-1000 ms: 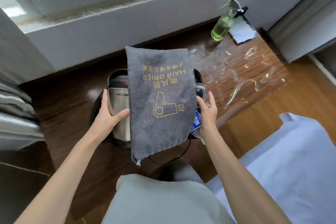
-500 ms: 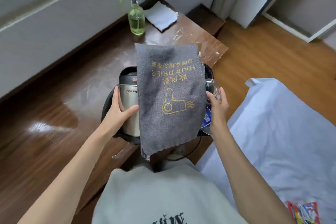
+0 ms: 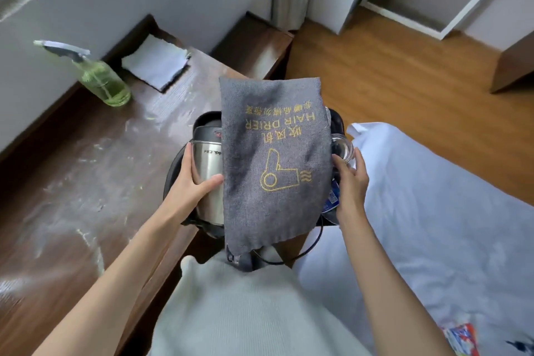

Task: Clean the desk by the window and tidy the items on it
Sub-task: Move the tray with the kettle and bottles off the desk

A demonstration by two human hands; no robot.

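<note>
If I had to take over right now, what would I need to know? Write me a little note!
Left hand holds the tray's left side, thumb against the kettle. Right hand holds its right side by a glass.
The tray is lifted off the desk, between desk and bed; a grey bag lies over the load.
Spray bottle and white cloth sit at the desk's far end.
Done: tray lifted off, desk looks sprayed.
Left: set the tray down, wipe the streaky desk, tidy.

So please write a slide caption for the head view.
Both hands carry a black tray with kettle and hair-drier bag.
</note>
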